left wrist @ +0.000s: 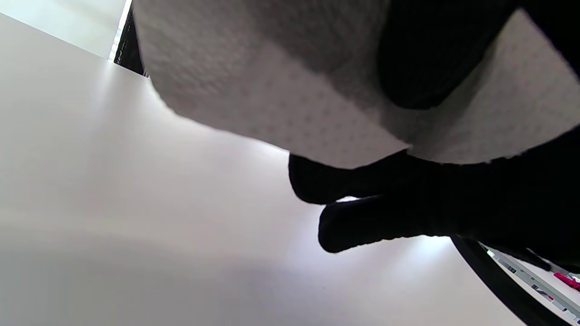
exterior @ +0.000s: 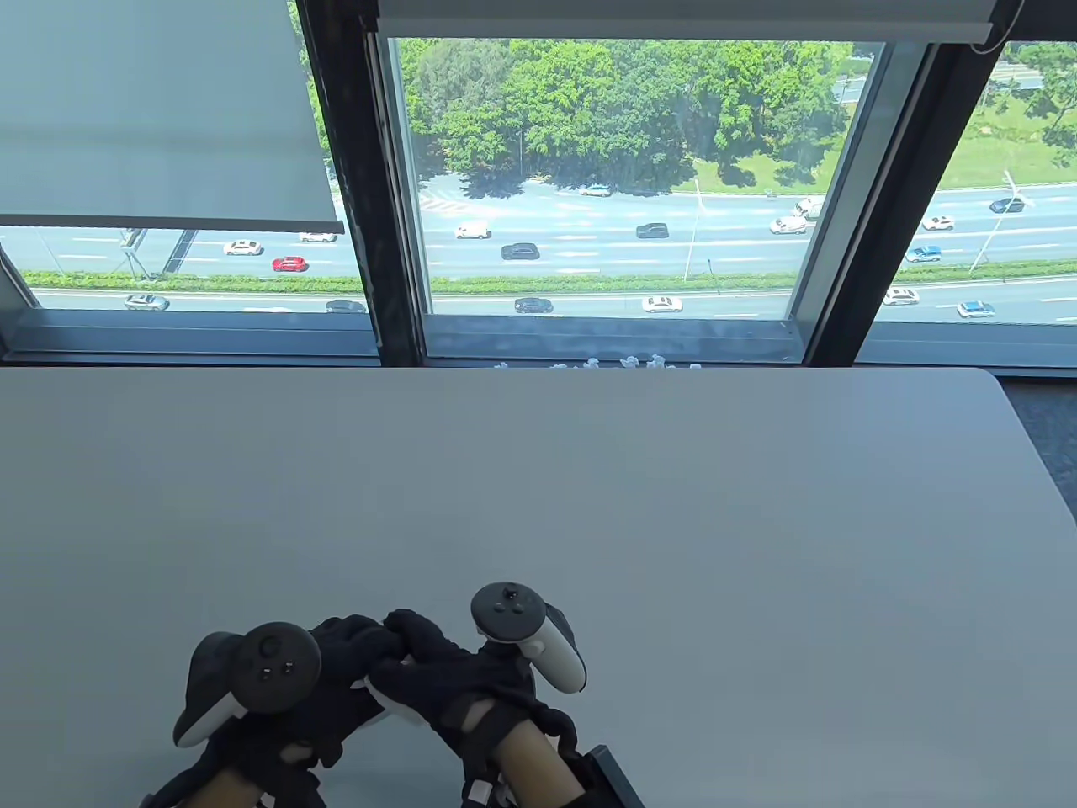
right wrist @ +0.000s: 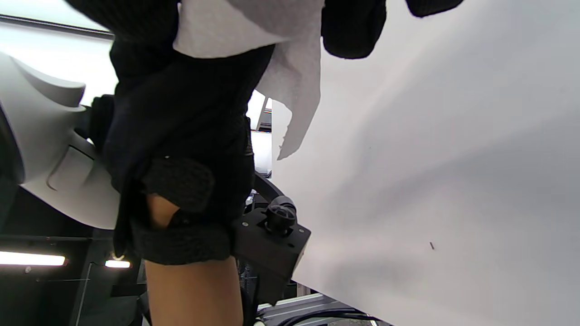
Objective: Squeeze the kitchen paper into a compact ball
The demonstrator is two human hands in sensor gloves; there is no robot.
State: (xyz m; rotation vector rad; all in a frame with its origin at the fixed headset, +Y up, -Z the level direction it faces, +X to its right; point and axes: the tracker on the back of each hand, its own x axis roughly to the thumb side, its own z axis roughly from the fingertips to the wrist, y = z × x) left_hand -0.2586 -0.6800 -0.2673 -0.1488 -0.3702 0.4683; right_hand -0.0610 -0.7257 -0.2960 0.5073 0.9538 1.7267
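Note:
Both gloved hands meet low on the grey table (exterior: pixel 589 505), fingers curled together over the white kitchen paper (exterior: pixel 394 712), of which only a sliver shows below the knuckles. My left hand (exterior: pixel 349 644) sits on the left and my right hand (exterior: pixel 421 644) on the right, overlapping it. In the left wrist view the dimpled kitchen paper (left wrist: pixel 272 90) fills the top, with a black finger (left wrist: pixel 430 54) pressed into it. The right wrist view has the kitchen paper (right wrist: pixel 235 27) bunched between both gloves, a loose torn flap (right wrist: pixel 299 90) hanging down, and dark fingertips (right wrist: pixel 353 31) beside it.
Several small crumpled white paper balls (exterior: pixel 589 364) lie along the window sill just past the table's far edge. The table's right edge curves off at the far right corner (exterior: pixel 1001 387). A black camera mount (exterior: pixel 610 774) sticks out by my right wrist.

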